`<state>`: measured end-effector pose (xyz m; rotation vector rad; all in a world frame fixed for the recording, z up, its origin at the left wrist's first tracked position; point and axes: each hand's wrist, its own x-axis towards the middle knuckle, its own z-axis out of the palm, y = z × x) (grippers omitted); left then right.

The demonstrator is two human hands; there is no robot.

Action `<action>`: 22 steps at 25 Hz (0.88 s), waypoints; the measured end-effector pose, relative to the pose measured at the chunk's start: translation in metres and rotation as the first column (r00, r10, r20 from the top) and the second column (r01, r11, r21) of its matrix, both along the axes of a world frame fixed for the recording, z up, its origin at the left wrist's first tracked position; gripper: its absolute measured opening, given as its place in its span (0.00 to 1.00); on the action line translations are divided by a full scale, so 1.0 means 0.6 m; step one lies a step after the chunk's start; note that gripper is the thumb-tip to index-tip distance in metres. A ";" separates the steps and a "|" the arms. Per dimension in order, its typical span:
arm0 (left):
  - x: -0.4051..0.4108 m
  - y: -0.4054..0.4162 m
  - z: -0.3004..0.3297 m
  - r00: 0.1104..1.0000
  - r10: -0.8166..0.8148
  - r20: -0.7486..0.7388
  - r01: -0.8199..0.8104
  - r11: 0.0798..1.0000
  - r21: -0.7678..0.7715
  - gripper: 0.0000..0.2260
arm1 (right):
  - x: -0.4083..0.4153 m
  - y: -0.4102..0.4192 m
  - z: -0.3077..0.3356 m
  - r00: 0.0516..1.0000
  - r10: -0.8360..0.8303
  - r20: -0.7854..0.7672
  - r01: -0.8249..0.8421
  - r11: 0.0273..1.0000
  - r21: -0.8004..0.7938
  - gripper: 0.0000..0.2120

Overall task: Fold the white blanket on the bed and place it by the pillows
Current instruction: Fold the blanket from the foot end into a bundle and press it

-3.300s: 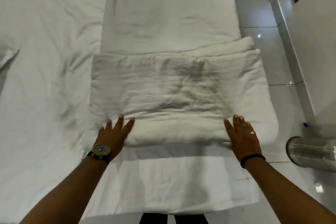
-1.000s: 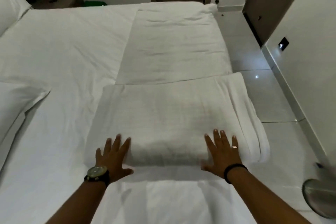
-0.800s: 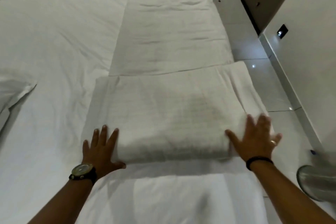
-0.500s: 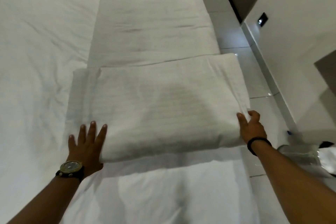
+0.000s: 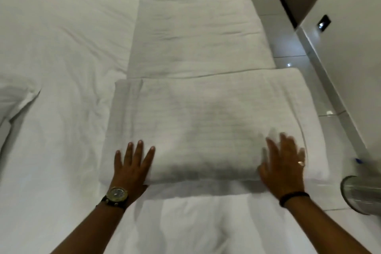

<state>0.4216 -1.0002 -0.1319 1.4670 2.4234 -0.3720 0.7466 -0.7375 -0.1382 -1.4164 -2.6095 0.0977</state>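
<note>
Nearest the camera, a flat strip of the white blanket (image 5: 206, 222) runs toward the viewer, its right edge at the side of the bed. Just beyond, both hands press flat on the near edge of the thick folded bundle (image 5: 206, 126). The left hand (image 5: 132, 169), fingers spread and gripping nothing, lies on the bundle's near-left corner, a wristwatch (image 5: 116, 195) on its wrist. The right hand (image 5: 284, 169) is motion-blurred but open, palm down near the near-right corner, with a ring and a dark wristband (image 5: 292, 197). The bundle's right side overhangs the mattress edge above the tiled floor (image 5: 299, 80), where a metal bin (image 5: 362, 194) stands close by. Left of the bundle the sheet (image 5: 61, 57) spreads wide and bare, with a pillow corner (image 5: 14, 99) at the left border. Beyond the bundle, the rest of the blanket stretches flat along the bed's right edge to the far end.
</note>
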 end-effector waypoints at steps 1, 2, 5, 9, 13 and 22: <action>0.006 -0.001 -0.005 1.000 -0.013 -0.002 0.013 1.000 0.007 0.56 | -0.009 -0.036 -0.014 0.976 0.193 0.098 -0.193 0.981 -0.004 0.41; 0.010 0.000 -0.009 1.000 -0.010 0.007 0.010 1.000 0.012 0.58 | -0.014 -0.060 -0.027 0.936 0.288 0.201 -0.285 0.957 -0.047 0.50; 0.011 0.010 -0.020 1.000 0.009 -0.013 -0.008 0.999 0.043 0.60 | -0.033 -0.057 -0.049 0.919 0.249 0.305 -0.222 0.968 -0.119 0.58; 0.018 0.026 -0.019 0.999 0.025 -0.020 -0.024 0.998 0.058 0.48 | -0.064 -0.018 -0.051 0.927 0.307 0.214 -0.318 0.948 0.019 0.38; 0.034 0.019 0.016 0.991 -0.092 -0.096 0.102 0.990 0.100 0.39 | -0.036 -0.042 -0.011 0.920 0.365 0.145 -0.369 0.929 0.005 0.36; 0.179 -0.142 0.113 0.998 -0.063 0.018 0.062 0.997 0.040 0.36 | 0.110 -0.199 0.105 0.922 0.349 0.169 -0.332 0.935 -0.122 0.34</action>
